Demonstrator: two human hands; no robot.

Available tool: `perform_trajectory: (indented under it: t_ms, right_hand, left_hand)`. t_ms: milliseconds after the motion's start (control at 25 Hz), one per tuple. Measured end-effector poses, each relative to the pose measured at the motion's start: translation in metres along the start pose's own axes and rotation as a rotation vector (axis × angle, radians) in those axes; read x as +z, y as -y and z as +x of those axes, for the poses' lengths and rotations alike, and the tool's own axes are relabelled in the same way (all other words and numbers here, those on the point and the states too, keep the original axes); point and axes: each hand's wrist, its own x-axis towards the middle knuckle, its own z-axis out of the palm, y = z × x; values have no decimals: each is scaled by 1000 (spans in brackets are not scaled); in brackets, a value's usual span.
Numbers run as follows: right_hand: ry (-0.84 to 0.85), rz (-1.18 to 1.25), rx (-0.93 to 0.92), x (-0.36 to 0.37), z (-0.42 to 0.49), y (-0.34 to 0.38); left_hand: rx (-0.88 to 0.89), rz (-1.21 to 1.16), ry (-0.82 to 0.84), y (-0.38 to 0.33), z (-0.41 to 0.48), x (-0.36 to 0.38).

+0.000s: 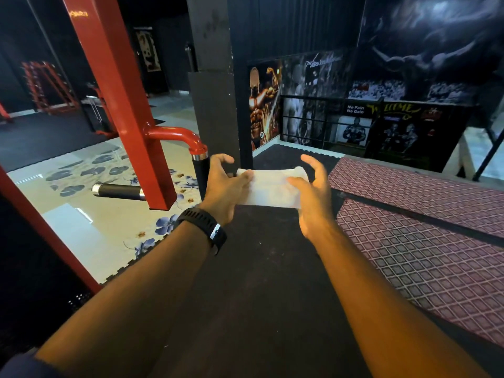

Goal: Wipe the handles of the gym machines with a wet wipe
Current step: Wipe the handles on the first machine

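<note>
Two hands hold a white wipe [268,188] between them, just right of a machine handle [201,170].

The wipe is a pale, folded rectangle, slightly creased, held flat and level between the hands. The left hand [225,186] pinches its left end between thumb and fingers. The right hand [313,195] pinches the right end under its thumb, with the other fingers loosely curled above. Both forearms reach forward, and the left wrist has a black band [204,227]. The handle is upright with a black grip, and it touches or nearly touches the left hand's knuckles. A second handle [117,191] lies level, farther left of that hand. Beyond the right hand, a poster [355,109] reads "No Pain No Gain", and a sign [392,108] beside it reads "Welcome".
</note>
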Motion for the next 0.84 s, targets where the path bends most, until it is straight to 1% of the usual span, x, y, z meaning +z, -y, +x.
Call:
perform_trajectory:
  t_ms: [40,120,200,280,400,440,520,640,720,760,840]
  right_hand:
    - [23,-41,-47,-1,0,1]
    - [70,-104,-98,-2,2,1]
    - [92,-125,-72,-3,2,3]
    - [113,-206,-47,-6,4,3]
    - [103,-454,-97,-5,2,2]
    - [90,-521,-144,-4,2,2]
    - [51,-577,-213,-1,1,0]
    - [-88,-540,-221,9,-5,0]
    - [-219,-494,-278,21,-15,1]
    - [-255,-484,-313,29,-22,0]
    - [-219,-478,-360,46,-36,-3]
  left_hand:
    - [56,44,23,0,-1,0]
    - [84,126,123,0,0,-1]
    - [102,236,166,1,3,-3]
    - [165,357,124,2,5,-3]
    - [234,477,18,5,4,0]
    - [251,482,-15,5,4,2]
    - [250,420,-55,5,2,3]
    - [177,292,-87,6,-5,8]
    - [151,242,-160,8,-10,14]
    - [145,226,-186,8,-13,17]
    - [136,212,-186,7,-20,18]
